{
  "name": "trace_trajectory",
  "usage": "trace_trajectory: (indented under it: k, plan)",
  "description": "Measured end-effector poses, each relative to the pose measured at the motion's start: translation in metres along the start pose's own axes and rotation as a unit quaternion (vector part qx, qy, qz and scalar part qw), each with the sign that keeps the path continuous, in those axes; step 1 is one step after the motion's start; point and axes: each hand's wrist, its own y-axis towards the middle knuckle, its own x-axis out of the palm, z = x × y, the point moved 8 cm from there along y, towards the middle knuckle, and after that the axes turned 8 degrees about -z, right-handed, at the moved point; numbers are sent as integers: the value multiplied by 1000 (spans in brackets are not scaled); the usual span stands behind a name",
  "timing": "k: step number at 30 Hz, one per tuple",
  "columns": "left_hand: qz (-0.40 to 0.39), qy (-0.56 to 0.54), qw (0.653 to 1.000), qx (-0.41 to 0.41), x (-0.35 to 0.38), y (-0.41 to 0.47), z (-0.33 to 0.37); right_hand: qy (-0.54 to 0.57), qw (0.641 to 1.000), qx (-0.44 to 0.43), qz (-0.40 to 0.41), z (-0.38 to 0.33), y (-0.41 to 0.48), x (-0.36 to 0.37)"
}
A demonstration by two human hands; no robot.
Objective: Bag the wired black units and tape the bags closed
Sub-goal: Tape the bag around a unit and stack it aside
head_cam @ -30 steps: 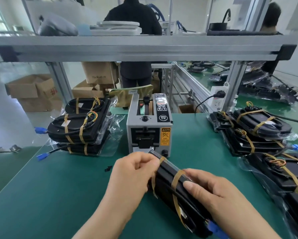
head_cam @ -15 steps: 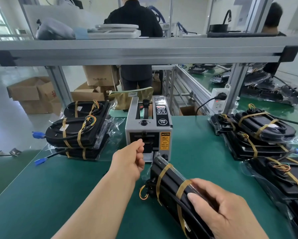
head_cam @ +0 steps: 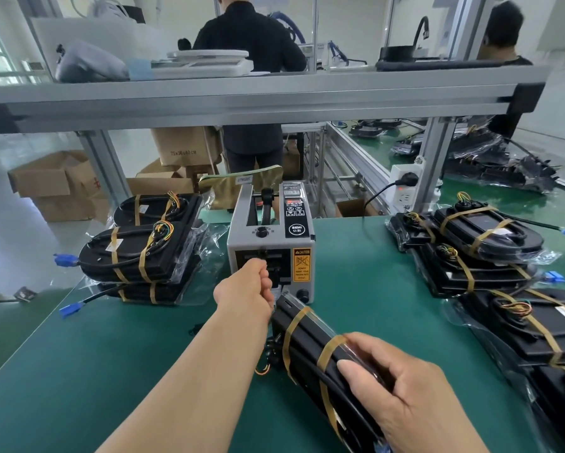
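A bagged black unit (head_cam: 307,348), wrapped in tan bands and a clear bag, stands on edge on the green table (head_cam: 111,371) in front of me. My right hand (head_cam: 405,393) grips its near end from above. My left hand (head_cam: 251,286) reaches to the outlet slot of the grey tape dispenser (head_cam: 271,243), fingers curled at the slot; whether a strip of tape is between them is hidden. A stack of bagged units (head_cam: 137,253) lies at the left. More black units (head_cam: 480,237) lie at the right.
An aluminium frame shelf (head_cam: 241,99) crosses overhead with scales and a grey bag on it. A power strip (head_cam: 405,188) is fixed to the right post. Cardboard boxes (head_cam: 55,184) stand on the floor at left. Two people work beyond the bench.
My left hand left the unit and travelled forward to the dispenser's slot. My right hand kept hold of the unit, which stayed on edge and shifted a little.
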Motion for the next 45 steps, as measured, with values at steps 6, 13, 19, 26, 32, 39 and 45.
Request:
trace_trajectory:
  k: [6,13,19,26,32,39,45]
  plan:
    - [-72,22,992,98,-6,-32,21,1,1000,2,1,2,-1,0]
    - [-216,282,913,198,-11,-95,30,-14,1000,-7,3,-1,-2,2]
    - [-204,337,901,185,-14,-92,23,-52,999,-14,6,-7,-4,3]
    - [-197,357,894,187,-12,-86,25,-58,998,-12,6,-8,-5,4]
    - [-193,357,897,174,-14,-82,23,-59,998,-7,2,-8,-5,4]
    - [-187,356,897,184,-13,-83,25,-65,998,-9,0,-9,-6,5]
    - [-180,364,893,194,-12,-86,27,-58,998,-10,-4,-9,-6,5]
